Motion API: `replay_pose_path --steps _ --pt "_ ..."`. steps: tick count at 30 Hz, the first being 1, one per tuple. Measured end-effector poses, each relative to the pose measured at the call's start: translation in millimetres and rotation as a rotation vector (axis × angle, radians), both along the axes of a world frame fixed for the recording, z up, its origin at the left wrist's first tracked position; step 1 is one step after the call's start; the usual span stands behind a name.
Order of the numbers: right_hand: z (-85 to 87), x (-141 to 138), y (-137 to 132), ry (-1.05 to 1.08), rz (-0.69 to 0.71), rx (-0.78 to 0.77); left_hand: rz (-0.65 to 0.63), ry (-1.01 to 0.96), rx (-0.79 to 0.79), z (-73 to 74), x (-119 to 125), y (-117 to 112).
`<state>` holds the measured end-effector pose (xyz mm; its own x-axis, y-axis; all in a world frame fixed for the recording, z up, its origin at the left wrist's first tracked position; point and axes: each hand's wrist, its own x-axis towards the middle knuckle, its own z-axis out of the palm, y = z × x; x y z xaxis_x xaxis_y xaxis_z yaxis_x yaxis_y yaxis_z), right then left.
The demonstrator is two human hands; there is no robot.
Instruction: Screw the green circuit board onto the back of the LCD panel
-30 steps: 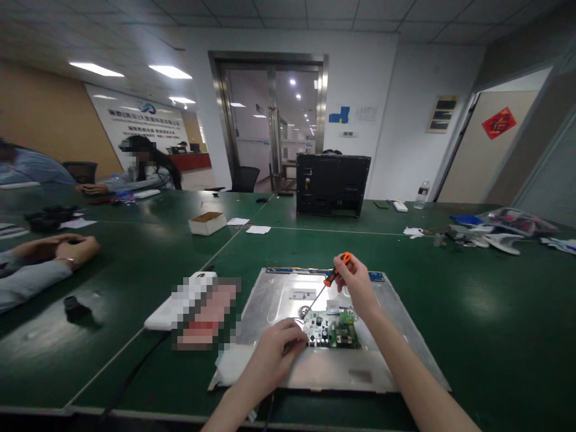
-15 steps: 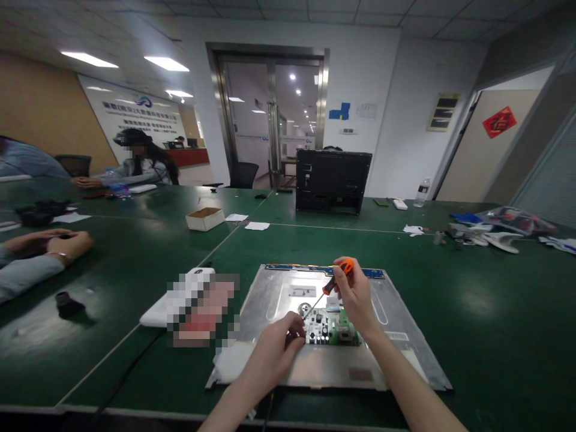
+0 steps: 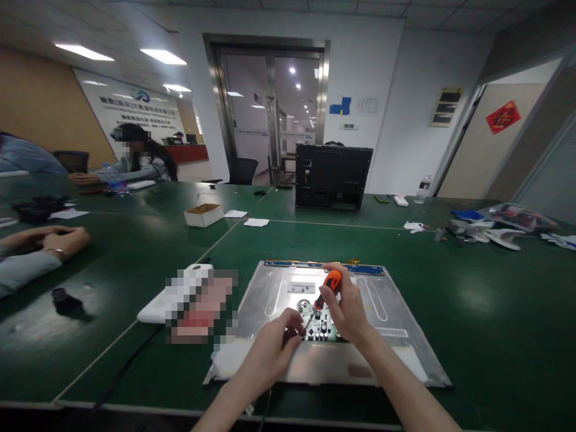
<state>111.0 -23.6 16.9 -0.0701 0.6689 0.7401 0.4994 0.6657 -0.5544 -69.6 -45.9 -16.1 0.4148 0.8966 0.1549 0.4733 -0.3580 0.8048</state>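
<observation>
An orange and black screwdriver is gripped by its handle in my right hand. Its shaft slants down and left, the tip near the left edge of a green circuit board. Close to that tip, the fingers of my left hand are curled together at the board's left side; what they hold, if anything, is hidden. The board sits on a flat silver metal panel, like the back of a display, lying on the green table. A blue strip board runs along the panel's far edge.
Left of the panel lie a white power bank and a pixelated reddish item. A black cap-like piece, an open box and a black monitor casing stand farther off. Another person's hands rest at the left.
My right hand with the screwdriver has moved left and down, and the tool's tip is lower, nearer my left fingers. My left hand has hardly moved. The view has shifted slightly.
</observation>
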Motion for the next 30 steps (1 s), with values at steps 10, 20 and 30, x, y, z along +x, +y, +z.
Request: replay_pose_path --steps 10,20,30 --pt "-1.4 -2.0 -2.2 -0.095 0.017 0.030 -0.013 0.007 0.020 -0.1 -0.8 0.6" --pt "-2.7 -2.8 -4.3 -0.120 0.033 0.021 -0.013 0.017 0.027 0.7 -0.3 -0.2" --pt "19.1 -11.2 6.2 -0.303 0.109 0.201 0.008 0.017 0.034 -0.9 0.6 1.8"
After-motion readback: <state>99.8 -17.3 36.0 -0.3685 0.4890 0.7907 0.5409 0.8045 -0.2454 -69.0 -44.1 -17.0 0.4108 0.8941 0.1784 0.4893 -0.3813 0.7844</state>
